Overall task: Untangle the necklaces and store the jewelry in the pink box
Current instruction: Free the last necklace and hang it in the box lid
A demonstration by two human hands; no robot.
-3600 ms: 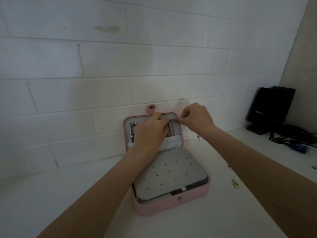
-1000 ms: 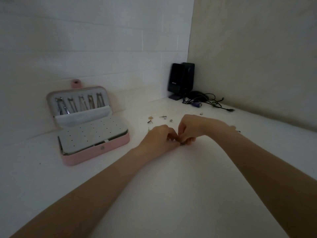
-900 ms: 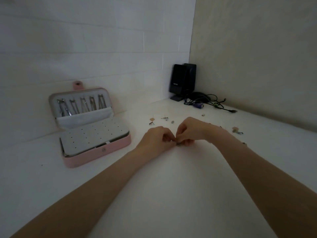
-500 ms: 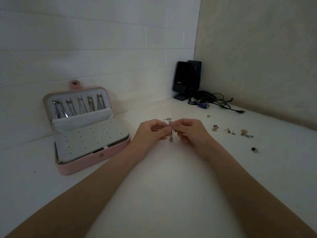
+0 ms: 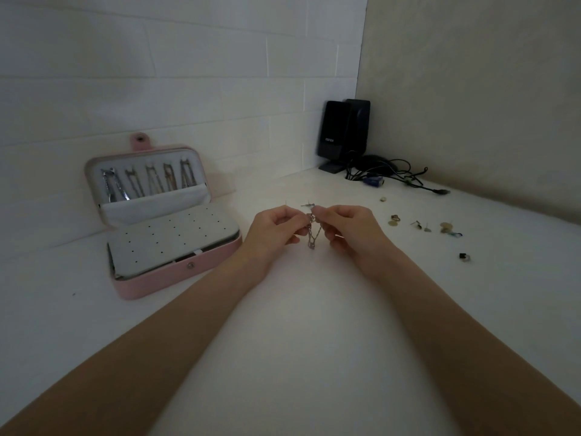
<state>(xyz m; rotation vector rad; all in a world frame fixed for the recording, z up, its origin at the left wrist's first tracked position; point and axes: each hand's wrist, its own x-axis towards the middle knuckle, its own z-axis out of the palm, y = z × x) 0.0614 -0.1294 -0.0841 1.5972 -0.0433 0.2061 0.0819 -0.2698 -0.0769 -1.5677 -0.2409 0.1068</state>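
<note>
A thin silver necklace [image 5: 312, 236] hangs in a short loop between my two hands above the white table. My left hand [image 5: 274, 229] pinches its left strand and my right hand [image 5: 351, 228] pinches its top at the clasp. The pink box [image 5: 176, 272] lies open at the left, its lid propped against the wall. Several chains [image 5: 147, 183] hang in a row inside the lid above a white pocket. A grey perforated panel [image 5: 173, 236] covers the base.
Small earrings and rings [image 5: 423, 226] lie scattered on the table to the right, a dark ring [image 5: 463, 256] nearest me. Two studs [image 5: 309, 205] lie just behind my hands. Black speakers [image 5: 344, 133] and tangled cables [image 5: 390, 174] fill the far corner.
My hands left the box lid, went to the table at the right, picked up the necklace and lifted it. It now hangs between them in a longer loop.
</note>
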